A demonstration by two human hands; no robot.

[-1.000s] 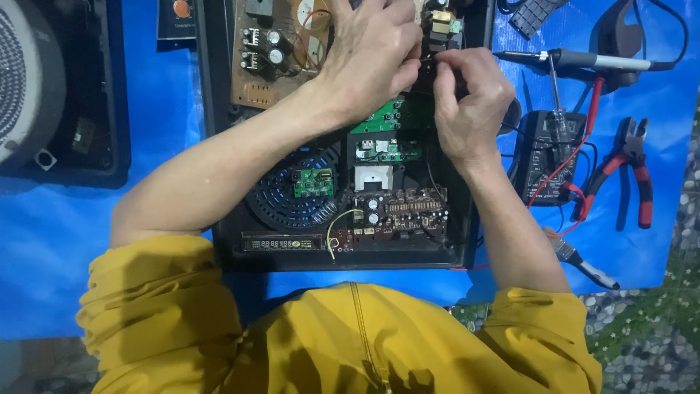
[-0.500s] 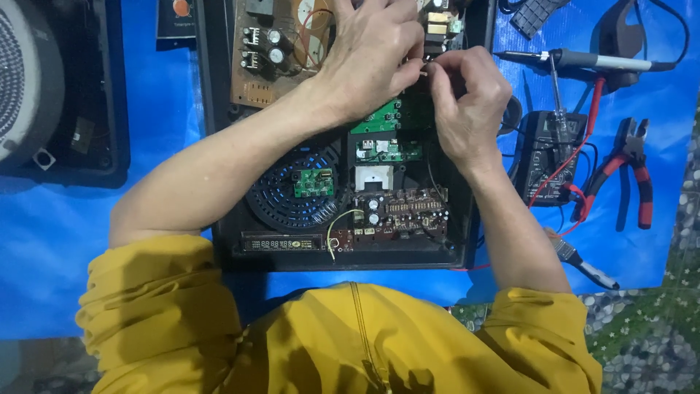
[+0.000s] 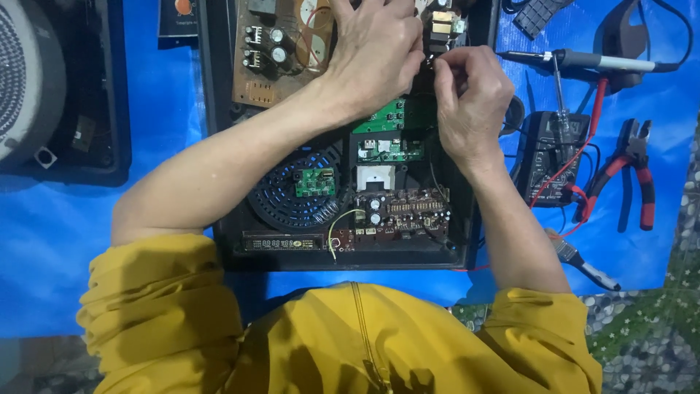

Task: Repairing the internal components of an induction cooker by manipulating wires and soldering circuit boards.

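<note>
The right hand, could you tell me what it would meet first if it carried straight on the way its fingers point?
The right hand points up and left, so it would probably meet the left hand first, whose fingers are right beside it; how high each sits is unclear.

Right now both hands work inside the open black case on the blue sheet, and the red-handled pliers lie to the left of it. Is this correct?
Not quite. In the head view the pliers lie to the right of the case, beside the meter. The rest holds: left hand and right hand work inside the case on the blue sheet.
</note>
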